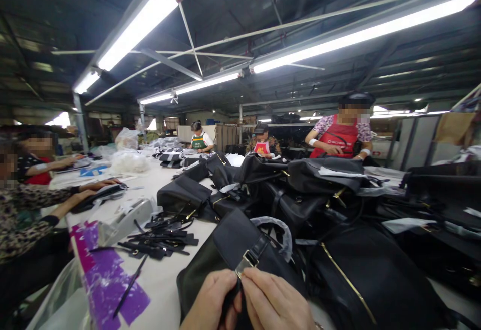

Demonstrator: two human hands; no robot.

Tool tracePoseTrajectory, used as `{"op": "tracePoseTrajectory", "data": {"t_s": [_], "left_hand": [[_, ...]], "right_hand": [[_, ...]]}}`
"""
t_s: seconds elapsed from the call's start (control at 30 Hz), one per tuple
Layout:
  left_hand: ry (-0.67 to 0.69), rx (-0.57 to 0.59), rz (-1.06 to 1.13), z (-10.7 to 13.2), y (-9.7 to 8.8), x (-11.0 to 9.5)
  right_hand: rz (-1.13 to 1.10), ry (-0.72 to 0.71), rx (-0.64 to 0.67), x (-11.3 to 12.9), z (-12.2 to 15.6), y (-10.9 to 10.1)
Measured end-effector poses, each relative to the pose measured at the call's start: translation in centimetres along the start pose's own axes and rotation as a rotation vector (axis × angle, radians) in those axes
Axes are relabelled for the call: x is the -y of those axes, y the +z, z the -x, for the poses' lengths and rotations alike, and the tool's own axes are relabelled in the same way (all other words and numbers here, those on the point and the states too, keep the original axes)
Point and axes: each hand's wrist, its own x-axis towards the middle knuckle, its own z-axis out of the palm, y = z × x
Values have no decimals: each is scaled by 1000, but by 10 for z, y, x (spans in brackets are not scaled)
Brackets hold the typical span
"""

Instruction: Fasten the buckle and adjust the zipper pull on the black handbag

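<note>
Black leather bag point(233, 250), flap closed, metal buckle point(246, 262), lying on table

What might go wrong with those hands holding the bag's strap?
A finger might get nipped: the left hand and right hand pinch the strap just below the metal buckle. Other black bags crowd against this bag, so a tug might snag one or drag it along.

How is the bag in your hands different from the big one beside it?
The held bag has a flap with a silver buckle; the big bag has a long gold line. The left hand and right hand pinch the held bag; the big bag lies untouched. Both are black.
</note>
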Motion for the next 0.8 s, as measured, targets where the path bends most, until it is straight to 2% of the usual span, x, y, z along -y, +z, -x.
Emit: {"op": "tracePoseTrajectory", "data": {"t_s": [0.13,0.3,0.43,0.57,0.67,0.8], "left_hand": [[-13,29,17,5,1,0],[-66,7,57,10,3,0],[-22,36,8,12,8,-8],[-19,2,-94,11,14,-16],[-15,-18,-94,9,17,-17],[17,43,-117,10,15,-12]], "right_hand": [[9,9,-17,0,-2,-3],[-16,5,-37,-3,-9,-11],[15,-41,3,-4,-9,-15],[2,9,-1,-3,-10,-17],[-4,17,-32,-2,-13,-16],[19,56,-21,-1,-14,-13]]}}
